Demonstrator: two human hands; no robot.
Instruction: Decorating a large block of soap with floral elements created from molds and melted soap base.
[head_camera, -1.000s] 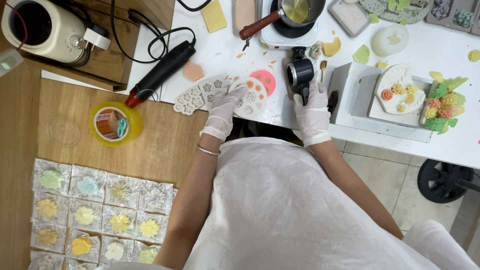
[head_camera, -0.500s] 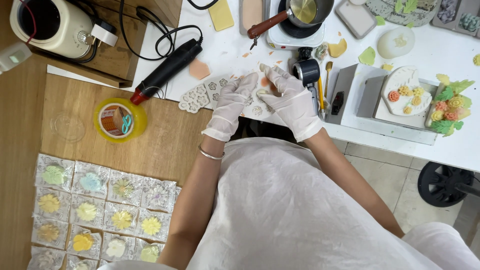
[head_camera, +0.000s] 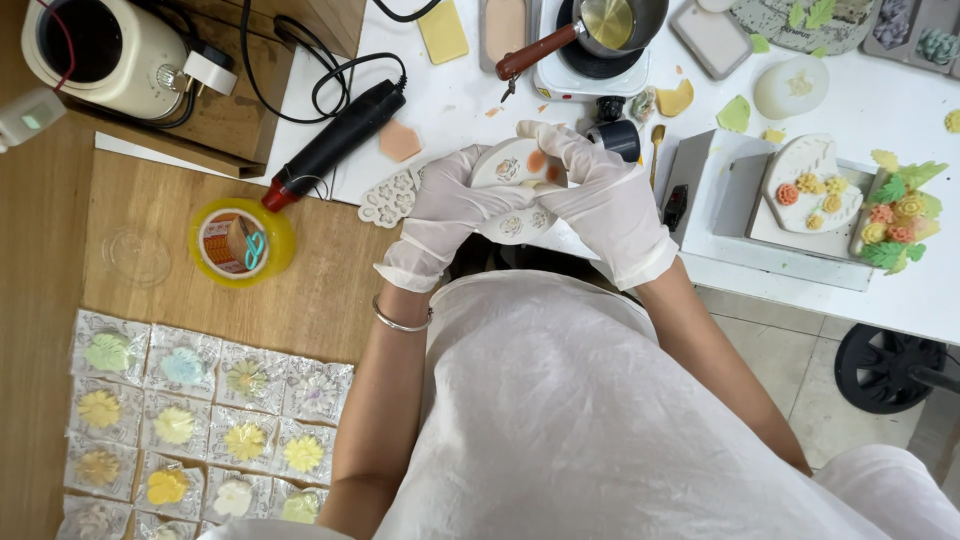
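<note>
Over the white counter (head_camera: 450, 110), between your chest and the small hotplate, you hold a pale, flexible flower mould (head_camera: 515, 190) lifted in both gloved hands. Far to your left, on the wooden surface (head_camera: 200, 300), lie bagged flower pieces (head_camera: 200, 420) and a yellow tape roll (head_camera: 242, 242); the black heat tool (head_camera: 335, 145) rests just beyond, well apart from your work. Your left hand (head_camera: 445, 215) is closed round the mould's left edge, fingers curled underneath, a trailing part of the mould hanging toward the counter. Your right hand (head_camera: 605, 200) grips the right edge, thumb on top, fingers wrapped behind. An orange patch shows in one cavity between your thumbs.

To free a piece cleanly, I would judge it best to bend the mould back gently around one cavity at a time, pressing from beneath with a fingertip rather than pulling on the casting. Keep it low over the counter. Right of you, the decorated plaque (head_camera: 805, 185) and loose leaves (head_camera: 895, 215) sit close; mind your elbow.
</note>
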